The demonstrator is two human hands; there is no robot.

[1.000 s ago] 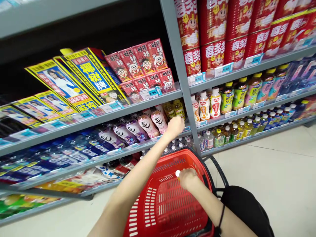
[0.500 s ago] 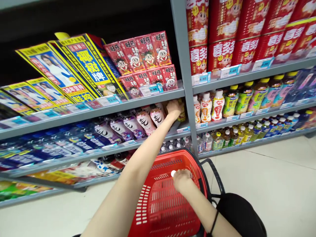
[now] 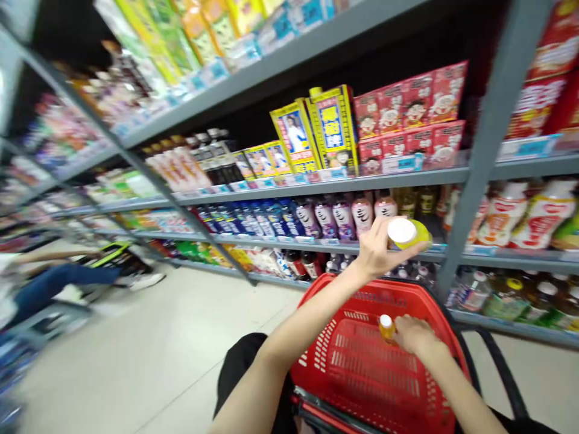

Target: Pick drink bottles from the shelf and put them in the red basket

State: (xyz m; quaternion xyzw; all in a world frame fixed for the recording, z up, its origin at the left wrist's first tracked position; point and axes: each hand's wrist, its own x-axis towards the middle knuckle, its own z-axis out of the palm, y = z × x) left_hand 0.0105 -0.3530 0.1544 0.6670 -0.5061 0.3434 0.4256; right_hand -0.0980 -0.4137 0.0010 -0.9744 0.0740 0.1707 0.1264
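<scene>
Head view shows left hand [image 3: 376,246] pinching white-capped yellow bottle [image 3: 415,235], already off the shelves [image 3: 407,179], while right hand [image 3: 414,334] grips orange bottle [image 3: 387,330] over red shopping basket [image 3: 353,349].

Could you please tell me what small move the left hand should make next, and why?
I would probably lower the white-capped yellow bottle into the red shopping basket. The left hand holds it near the basket's shelf-side rim, while the right hand holds a white-capped amber bottle within the basket, with open space beside it.
</scene>
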